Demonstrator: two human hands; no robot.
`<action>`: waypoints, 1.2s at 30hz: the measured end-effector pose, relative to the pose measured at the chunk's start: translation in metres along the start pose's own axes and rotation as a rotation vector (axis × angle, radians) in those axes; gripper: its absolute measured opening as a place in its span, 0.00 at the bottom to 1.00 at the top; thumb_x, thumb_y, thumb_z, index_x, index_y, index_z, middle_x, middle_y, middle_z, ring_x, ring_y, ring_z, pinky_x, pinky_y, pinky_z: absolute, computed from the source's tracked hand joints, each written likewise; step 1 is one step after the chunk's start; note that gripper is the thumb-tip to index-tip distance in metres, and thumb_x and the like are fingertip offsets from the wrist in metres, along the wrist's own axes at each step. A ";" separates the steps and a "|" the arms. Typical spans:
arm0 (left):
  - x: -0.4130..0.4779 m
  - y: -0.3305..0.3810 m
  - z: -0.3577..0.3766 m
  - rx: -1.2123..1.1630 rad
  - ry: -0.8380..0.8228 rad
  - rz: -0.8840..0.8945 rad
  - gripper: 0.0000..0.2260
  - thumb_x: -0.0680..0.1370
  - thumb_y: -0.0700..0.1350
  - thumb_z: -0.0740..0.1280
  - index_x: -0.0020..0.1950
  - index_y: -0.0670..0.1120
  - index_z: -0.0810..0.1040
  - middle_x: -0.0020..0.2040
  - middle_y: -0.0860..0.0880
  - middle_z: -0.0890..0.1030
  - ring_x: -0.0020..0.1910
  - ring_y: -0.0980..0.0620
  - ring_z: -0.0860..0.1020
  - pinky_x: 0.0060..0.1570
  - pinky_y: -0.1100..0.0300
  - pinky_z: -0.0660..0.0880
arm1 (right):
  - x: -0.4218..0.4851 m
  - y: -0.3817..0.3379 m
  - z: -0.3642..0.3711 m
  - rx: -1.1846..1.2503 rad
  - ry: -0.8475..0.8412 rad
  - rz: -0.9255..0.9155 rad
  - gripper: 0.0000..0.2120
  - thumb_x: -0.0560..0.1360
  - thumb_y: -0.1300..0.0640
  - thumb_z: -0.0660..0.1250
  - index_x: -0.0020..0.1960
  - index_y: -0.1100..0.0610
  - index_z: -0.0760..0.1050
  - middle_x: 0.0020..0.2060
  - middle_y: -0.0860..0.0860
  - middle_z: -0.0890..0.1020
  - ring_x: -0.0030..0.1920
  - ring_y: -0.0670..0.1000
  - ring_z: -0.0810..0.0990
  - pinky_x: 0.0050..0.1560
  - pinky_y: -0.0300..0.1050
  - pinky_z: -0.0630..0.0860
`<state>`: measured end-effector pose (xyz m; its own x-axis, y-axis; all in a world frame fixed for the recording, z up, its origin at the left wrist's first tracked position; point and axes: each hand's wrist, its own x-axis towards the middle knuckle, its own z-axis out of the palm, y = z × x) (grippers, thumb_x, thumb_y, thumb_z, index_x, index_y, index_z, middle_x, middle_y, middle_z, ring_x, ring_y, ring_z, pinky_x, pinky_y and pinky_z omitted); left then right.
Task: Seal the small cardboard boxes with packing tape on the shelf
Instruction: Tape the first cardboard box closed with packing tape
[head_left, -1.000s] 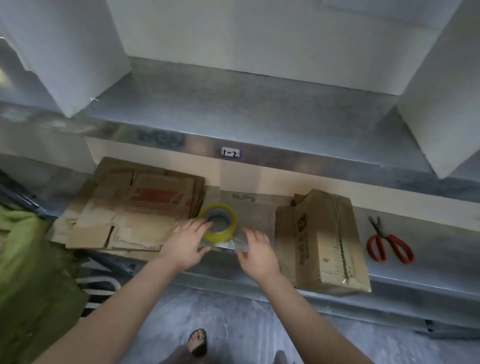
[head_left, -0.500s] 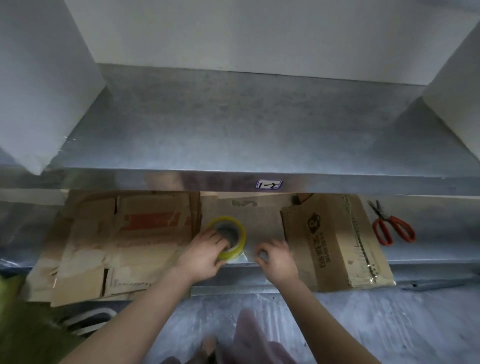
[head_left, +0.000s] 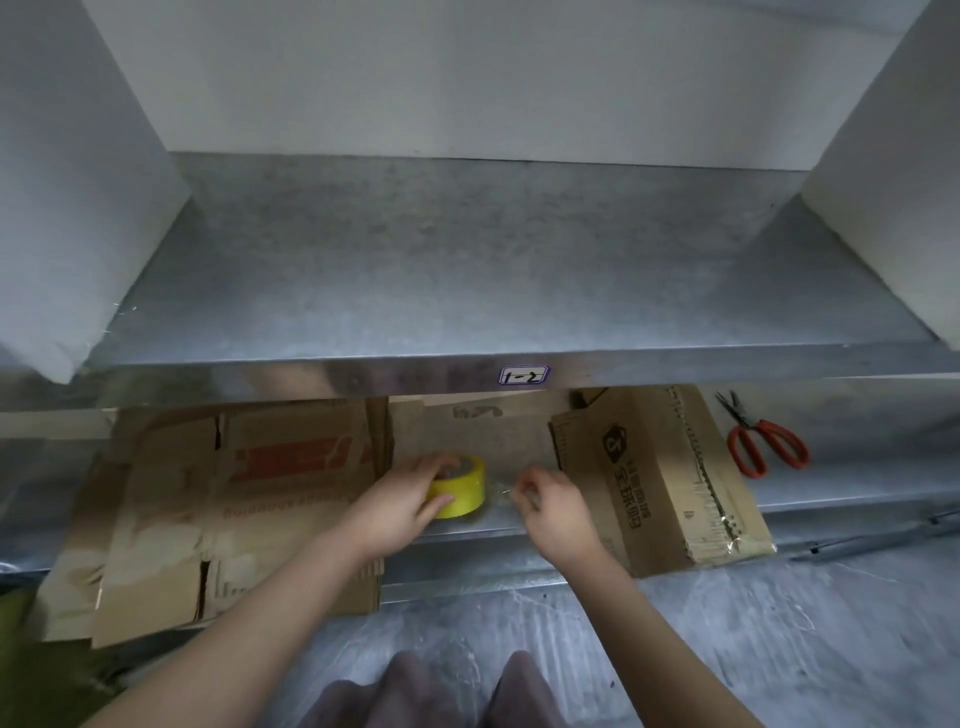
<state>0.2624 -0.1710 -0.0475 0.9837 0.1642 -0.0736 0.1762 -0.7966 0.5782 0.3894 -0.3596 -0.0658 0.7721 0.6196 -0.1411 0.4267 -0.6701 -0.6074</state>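
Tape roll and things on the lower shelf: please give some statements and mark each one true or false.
1. The left hand holds the yellow tape roll. True.
2. The scissors lie left of the flat cardboard. False: they lie at the far right, beyond the folded box.
3. The right hand holds the scissors. False: it pinches the clear tape end beside the roll.
4. The upper shelf carries a label. True.

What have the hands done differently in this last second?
The left hand has closed round the tape roll and tipped it up onto its edge. The right hand now pinches the loose tape end, drawn slightly rightward. The view has tilted up too. The box, flat cardboard and scissors stayed put.
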 end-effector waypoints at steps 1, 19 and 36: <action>-0.001 0.005 -0.004 -0.055 0.025 -0.015 0.15 0.81 0.48 0.62 0.67 0.45 0.70 0.62 0.48 0.74 0.61 0.48 0.73 0.58 0.60 0.67 | 0.000 -0.003 -0.005 0.010 0.010 0.012 0.02 0.76 0.58 0.67 0.48 0.56 0.75 0.42 0.53 0.80 0.43 0.55 0.78 0.42 0.47 0.72; -0.038 0.105 0.006 -0.126 0.271 -0.034 0.23 0.65 0.51 0.81 0.57 0.51 0.80 0.52 0.58 0.79 0.52 0.62 0.76 0.53 0.72 0.68 | -0.061 0.018 -0.090 0.412 -0.151 0.145 0.07 0.73 0.56 0.75 0.47 0.51 0.78 0.32 0.45 0.81 0.28 0.35 0.78 0.31 0.24 0.69; -0.031 0.279 0.095 -0.083 0.333 -0.202 0.22 0.63 0.67 0.73 0.55 0.67 0.75 0.51 0.68 0.77 0.53 0.67 0.75 0.51 0.72 0.68 | -0.123 0.157 -0.215 0.293 -0.009 -0.173 0.08 0.73 0.56 0.74 0.38 0.45 0.78 0.35 0.40 0.82 0.40 0.34 0.78 0.40 0.25 0.69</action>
<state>0.2843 -0.4536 0.0392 0.8612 0.5038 0.0670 0.3484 -0.6811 0.6440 0.4631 -0.6289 0.0247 0.6953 0.7184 -0.0229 0.3962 -0.4096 -0.8217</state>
